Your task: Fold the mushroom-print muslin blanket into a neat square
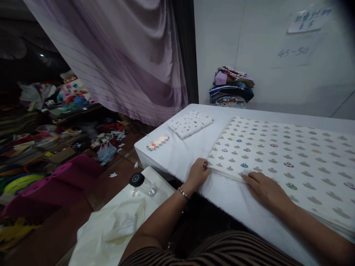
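Left hand [198, 173] pinched one printed sheet [273, 157]; right hand [263, 188] touched it, grip unclear to me; one folded cloth [190, 125] lay nearby.

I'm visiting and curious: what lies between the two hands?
Between left hand and right hand, the head view shows the near edge of the large cloth.
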A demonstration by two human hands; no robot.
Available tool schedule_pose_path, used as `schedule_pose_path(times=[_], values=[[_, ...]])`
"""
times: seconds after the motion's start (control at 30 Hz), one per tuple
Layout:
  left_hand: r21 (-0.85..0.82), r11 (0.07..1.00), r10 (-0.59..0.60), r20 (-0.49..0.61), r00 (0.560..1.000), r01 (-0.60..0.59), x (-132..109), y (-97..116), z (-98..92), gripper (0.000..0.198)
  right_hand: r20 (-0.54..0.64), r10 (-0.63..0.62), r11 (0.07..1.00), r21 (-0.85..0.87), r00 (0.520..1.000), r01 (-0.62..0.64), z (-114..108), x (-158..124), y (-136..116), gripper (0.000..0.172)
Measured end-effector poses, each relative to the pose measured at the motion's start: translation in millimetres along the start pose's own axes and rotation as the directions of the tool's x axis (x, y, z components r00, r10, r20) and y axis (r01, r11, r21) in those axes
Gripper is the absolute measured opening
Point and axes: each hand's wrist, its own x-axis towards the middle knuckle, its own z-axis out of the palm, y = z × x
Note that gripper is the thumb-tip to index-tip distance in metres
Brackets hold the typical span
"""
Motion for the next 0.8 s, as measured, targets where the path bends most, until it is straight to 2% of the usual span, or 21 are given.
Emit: schedule_pose_path(times=[0.27, 0.47, 0.63, 0.8], values=[[0.136, 0.99, -0.045, 0.015, 0.999, 0.042, 3, 6, -5.6, 0.012, 0.03, 0.055, 0.987, 0.151, 0.998, -0.059, -3, 1, -4, 0.041], [0.342, 0.94, 0.002, 0.039, 0.999, -0.015, 1, 5, -11.0, 0.006, 0.119, 0.123, 0.967, 0.21, 0.985, -0.146, -4, 4, -9, 0.04], [0.459, 0.885, 0.054, 0.053, 0.997, -0.072, -3, 1, -6.2, 0.007, 0.04, 0.062, 0.966, 0.248, 0.997, -0.07, 7, 0, -3, 0.038], [0.477, 0.875, 0.071, 0.035, 0.997, -0.079, -3, -3, -3.7, 0.014, 0.073, 0.133, 0.933, 0.326, 0.988, -0.15, 6, 3, -9, 0.038]])
